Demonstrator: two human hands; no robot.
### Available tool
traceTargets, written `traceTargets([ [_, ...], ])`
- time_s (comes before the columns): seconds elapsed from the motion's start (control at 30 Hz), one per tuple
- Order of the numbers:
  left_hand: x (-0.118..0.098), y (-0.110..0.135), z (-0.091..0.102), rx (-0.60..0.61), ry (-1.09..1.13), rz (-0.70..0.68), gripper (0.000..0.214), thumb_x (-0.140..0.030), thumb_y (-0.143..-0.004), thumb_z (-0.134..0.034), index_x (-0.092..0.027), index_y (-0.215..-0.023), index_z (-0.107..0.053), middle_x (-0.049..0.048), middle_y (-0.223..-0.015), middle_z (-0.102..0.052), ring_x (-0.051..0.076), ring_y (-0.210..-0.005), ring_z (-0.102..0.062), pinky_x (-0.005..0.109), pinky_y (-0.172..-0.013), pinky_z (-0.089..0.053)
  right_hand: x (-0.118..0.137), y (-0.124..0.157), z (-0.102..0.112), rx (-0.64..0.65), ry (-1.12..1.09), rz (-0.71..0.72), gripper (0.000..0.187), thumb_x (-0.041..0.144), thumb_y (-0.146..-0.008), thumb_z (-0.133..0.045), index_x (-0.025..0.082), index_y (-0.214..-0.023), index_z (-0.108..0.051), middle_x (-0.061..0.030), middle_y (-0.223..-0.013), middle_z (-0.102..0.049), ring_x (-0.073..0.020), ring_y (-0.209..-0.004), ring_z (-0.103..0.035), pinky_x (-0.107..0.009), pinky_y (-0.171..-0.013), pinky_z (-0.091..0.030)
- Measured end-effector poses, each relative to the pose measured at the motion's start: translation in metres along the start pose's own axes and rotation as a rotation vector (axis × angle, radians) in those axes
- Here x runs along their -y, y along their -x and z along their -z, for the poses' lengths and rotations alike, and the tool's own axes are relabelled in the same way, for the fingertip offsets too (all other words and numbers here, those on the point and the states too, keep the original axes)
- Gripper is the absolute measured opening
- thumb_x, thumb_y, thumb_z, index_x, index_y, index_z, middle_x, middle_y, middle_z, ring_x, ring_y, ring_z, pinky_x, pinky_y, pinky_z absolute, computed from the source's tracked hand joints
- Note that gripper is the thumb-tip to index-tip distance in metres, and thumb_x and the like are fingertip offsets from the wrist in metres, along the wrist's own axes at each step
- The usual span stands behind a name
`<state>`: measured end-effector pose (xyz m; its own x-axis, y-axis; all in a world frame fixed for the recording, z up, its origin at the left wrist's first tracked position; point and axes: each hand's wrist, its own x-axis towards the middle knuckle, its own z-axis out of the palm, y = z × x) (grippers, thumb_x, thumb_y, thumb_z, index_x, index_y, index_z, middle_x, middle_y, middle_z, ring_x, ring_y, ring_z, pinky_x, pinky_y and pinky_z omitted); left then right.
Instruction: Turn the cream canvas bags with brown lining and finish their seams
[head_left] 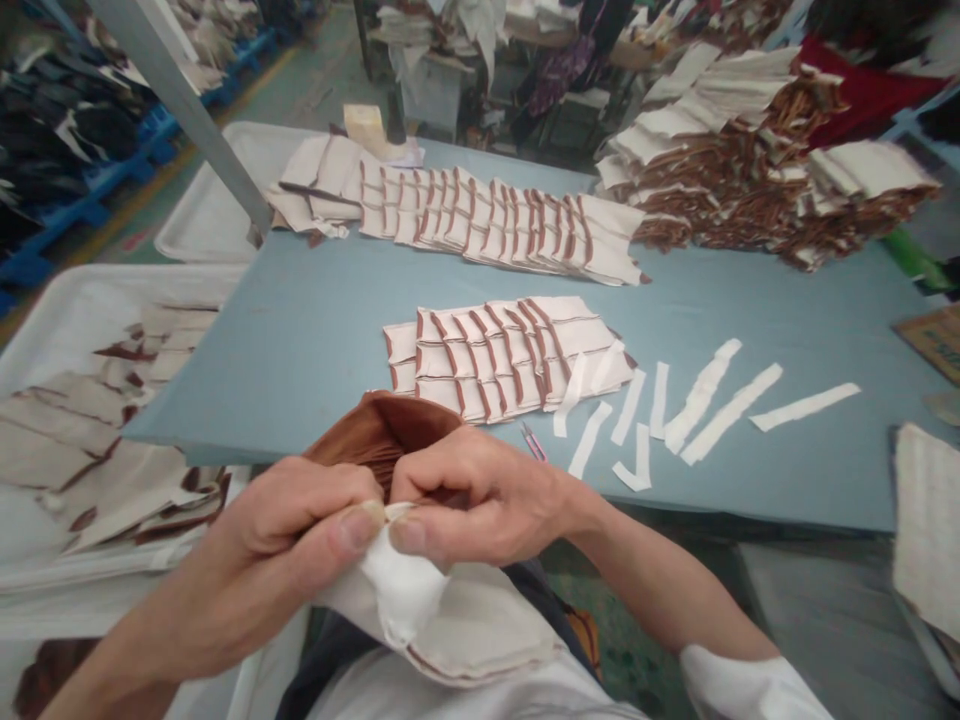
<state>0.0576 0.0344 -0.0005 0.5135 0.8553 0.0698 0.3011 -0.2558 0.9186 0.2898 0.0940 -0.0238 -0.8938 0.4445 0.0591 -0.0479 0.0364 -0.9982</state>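
Brown-and-cream fabric (499,620) is pinched by our left hand (304,550) and right hand (484,495), equally near, thumbs almost meeting; it runs lengthwise from beyond our knuckles back toward our body; past them, a blue table (300,310) bears overlapping pieces (476,365), white strips (731,415) rightward, a white bin (71,315) leftward

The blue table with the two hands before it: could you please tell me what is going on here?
A person's left hand and right hand pinch a brown and cream piece at the table's near edge, thumbs close together. White material shows below the thumbs. On the table ahead lie a row of overlapping cream pieces with brown edges, loose white strips and small snips. A longer row lies farther back, with a large heap at back right.
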Motion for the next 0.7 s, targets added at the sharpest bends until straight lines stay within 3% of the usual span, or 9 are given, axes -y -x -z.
traceTargets([
  [0.1, 0.009, 0.005, -0.014, -0.131, 0.191, 0.043, 0.060, -0.056, -0.118, -0.057, -0.021, -0.068, -0.055, -0.0053, -0.059, -0.046, 0.010, -0.051, -0.041, 0.028, -0.049, -0.031, -0.011, -0.001, -0.013, -0.118, -0.169, -0.001, 0.051, 0.060, -0.096, -0.082, 0.024, -0.076, -0.051, 0.0085, -0.064, -0.044, -0.0097, -0.059, -0.038, -0.025, -0.054, -0.029],
  [0.2, 0.018, 0.010, -0.028, -0.196, 0.283, 0.098, 0.066, -0.066, -0.114, -0.059, -0.022, -0.065, -0.054, -0.0036, -0.057, -0.047, 0.013, -0.049, -0.041, 0.031, -0.048, -0.032, -0.021, 0.001, -0.025, -0.181, -0.239, 0.043, 0.051, 0.058, -0.094, -0.086, 0.023, -0.077, -0.053, 0.0086, -0.063, -0.045, -0.0088, -0.059, -0.036, -0.024, -0.053, -0.028],
  [0.4, 0.030, 0.015, -0.038, -0.242, 0.295, 0.117, 0.065, -0.065, -0.115, -0.055, -0.022, -0.066, -0.051, -0.0029, -0.059, -0.048, 0.013, -0.051, -0.040, 0.031, -0.048, -0.032, -0.033, 0.002, -0.031, -0.220, -0.335, 0.019, 0.051, 0.059, -0.093, -0.086, 0.022, -0.077, -0.055, 0.0066, -0.066, -0.051, -0.0089, -0.060, -0.040, -0.024, -0.054, -0.033],
  [0.6, 0.016, 0.011, -0.020, -0.163, 0.103, 0.095, 0.068, -0.066, -0.119, -0.049, -0.022, -0.068, -0.057, -0.0044, -0.059, -0.049, 0.013, -0.052, -0.044, 0.029, -0.052, -0.035, -0.021, 0.004, -0.013, -0.165, -0.134, 0.042, 0.037, 0.045, -0.098, -0.078, 0.022, -0.079, -0.056, 0.0088, -0.064, -0.046, -0.0087, -0.058, -0.038, -0.024, -0.054, -0.029],
  [0.7, 0.005, 0.013, -0.012, -0.096, -0.032, 0.101, 0.053, -0.051, -0.119, -0.053, -0.023, -0.076, -0.067, -0.0049, -0.064, -0.062, 0.013, -0.055, -0.058, 0.026, -0.054, -0.041, -0.010, 0.005, -0.004, -0.143, 0.096, 0.079, 0.024, 0.035, -0.098, -0.068, 0.022, -0.081, -0.058, 0.0092, -0.063, -0.046, -0.0086, -0.056, -0.039, -0.024, -0.055, -0.029],
])
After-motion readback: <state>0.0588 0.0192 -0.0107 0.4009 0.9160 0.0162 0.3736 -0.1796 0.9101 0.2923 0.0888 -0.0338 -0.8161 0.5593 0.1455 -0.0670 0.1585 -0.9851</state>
